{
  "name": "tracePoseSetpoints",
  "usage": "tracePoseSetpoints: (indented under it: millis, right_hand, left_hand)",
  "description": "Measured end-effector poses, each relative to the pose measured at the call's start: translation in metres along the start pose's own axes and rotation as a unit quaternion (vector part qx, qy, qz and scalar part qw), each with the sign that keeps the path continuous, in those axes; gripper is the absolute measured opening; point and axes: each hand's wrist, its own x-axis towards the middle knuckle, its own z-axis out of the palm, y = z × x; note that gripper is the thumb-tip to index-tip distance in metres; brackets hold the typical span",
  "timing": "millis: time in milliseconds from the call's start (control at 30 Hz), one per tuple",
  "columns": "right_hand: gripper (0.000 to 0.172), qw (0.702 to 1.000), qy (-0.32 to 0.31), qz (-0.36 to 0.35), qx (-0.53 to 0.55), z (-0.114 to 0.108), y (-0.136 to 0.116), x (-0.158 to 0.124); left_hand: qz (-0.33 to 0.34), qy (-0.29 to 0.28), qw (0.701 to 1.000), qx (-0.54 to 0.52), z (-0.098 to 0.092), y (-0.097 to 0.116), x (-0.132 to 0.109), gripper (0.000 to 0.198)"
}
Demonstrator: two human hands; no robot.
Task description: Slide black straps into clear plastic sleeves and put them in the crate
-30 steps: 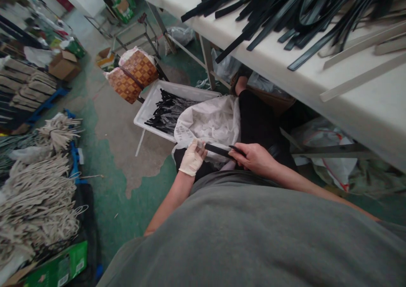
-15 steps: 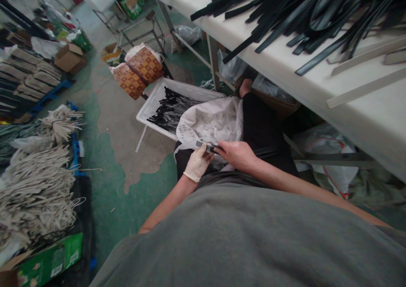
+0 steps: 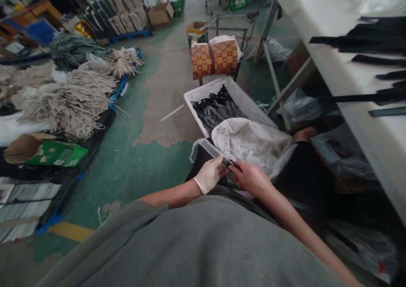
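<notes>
**Both hands busy with a black strip over an open white bag**

So the black strip [image 3: 227, 163] is right between the two hands, held low over the lap, just off the near side of an open white bag [image 3: 221, 133]. The left hand [image 3: 209, 175], the one in a pale glove, is pinching a translucent plastic strip [image 3: 207, 148] right where it meets the black one; the free end sticks out past the fingers and bends down. The right hand [image 3: 253, 177] is bare and has its fingers closed on the black strip. Can't really make out the details in there, it's small and a bit blurry.

The bag has whitish stuff inside and overlaps the near end of a white tub [image 3: 253, 103], which has a pile of dark strips [image 3: 215, 109] in it. Beyond the tub's far edge there's a checkered cushion [image 3: 216, 58]. Over on the right, more black strips [image 3: 377, 39] lie on the table [image 3: 317, 16], one poking out over its near edge.
</notes>
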Motion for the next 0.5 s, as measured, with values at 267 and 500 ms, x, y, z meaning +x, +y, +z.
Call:
tracePoseSetpoints:
  millis: [267, 500]
  right_hand:
    - [0.033, 0.995, 0.017, 0.034, -0.092, -0.007, -0.009, 0.001]
    - [0.037, 0.999, -0.01, 0.048, -0.014, -0.011, -0.002, -0.008]
  left_hand:
    - [-0.034, -0.029, 0.999, -0.014, -0.007, -0.006, 0.0, 0.028]
    - [0.029, -0.02, 0.999, -0.024, -0.008, 0.003, 0.006, 0.03]
